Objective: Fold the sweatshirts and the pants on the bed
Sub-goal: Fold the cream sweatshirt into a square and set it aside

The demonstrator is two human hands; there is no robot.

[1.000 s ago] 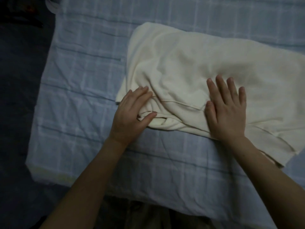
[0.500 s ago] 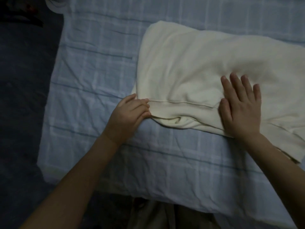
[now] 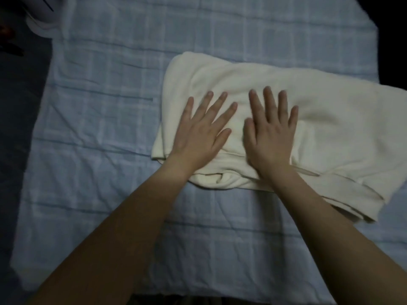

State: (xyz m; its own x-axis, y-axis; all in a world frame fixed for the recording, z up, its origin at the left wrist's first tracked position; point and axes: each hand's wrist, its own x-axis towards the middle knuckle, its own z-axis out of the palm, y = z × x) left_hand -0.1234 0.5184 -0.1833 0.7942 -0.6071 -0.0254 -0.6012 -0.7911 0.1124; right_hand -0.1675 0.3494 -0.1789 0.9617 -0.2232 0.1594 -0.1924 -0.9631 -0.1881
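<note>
A cream sweatshirt (image 3: 330, 128) lies partly folded on the bed (image 3: 110, 106), which has a light blue checked cover. It stretches from the middle of the view to the right edge, its ribbed hem at the lower right. My left hand (image 3: 198, 133) lies flat on the garment's left part, fingers spread and straight. Right beside it, my right hand (image 3: 271, 133) presses flat on the cloth too, fingers straight. Some bunched fabric shows at the near edge between my wrists.
The bed's left edge drops to a dark floor (image 3: 17, 128). A white object (image 3: 41, 16) sits at the top left corner. At the top right the view is dark past the bed. Blue cover stretches around the garment on the left and near sides.
My left hand has let go of the garment's near left edge and now lies flat on top. Both hands sit closer together. The view has shifted, showing more of the bed.
</note>
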